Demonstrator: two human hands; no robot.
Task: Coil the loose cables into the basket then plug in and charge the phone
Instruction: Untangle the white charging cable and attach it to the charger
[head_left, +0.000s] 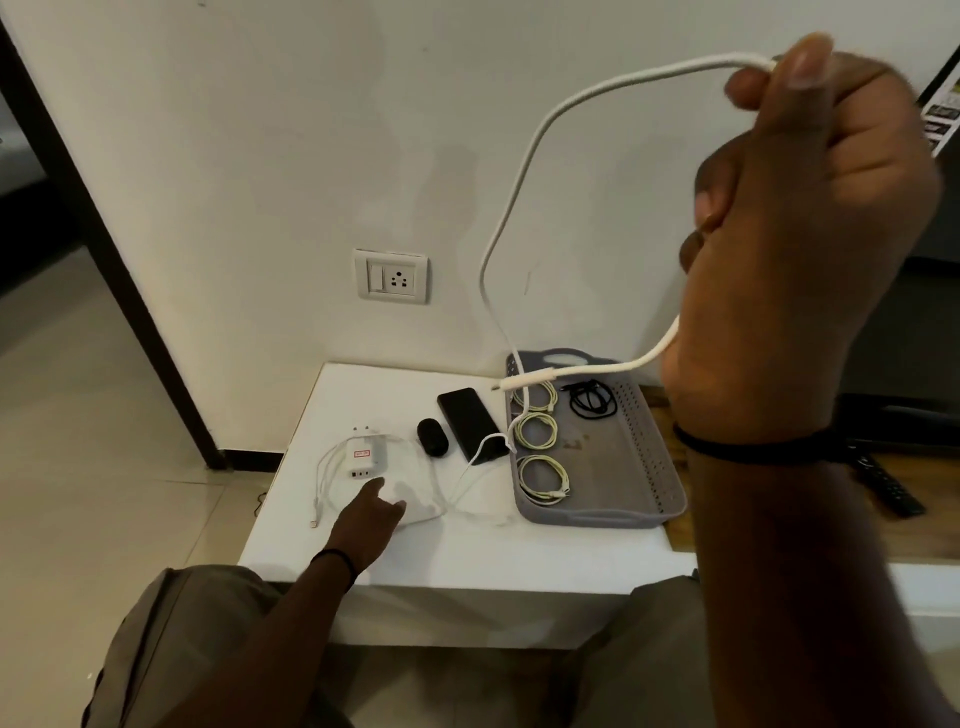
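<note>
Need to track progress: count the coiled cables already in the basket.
4: three white coils in a column along the left side of the basket, at, and one black coil at the back.

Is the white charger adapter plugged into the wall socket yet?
No. The adapter lies on the white table, prongs bare; the wall socket is empty.

white table (467, 551) | on it: basket (649, 467), phone (470, 422), charger (363, 454), loose cables (457, 493)
</note>
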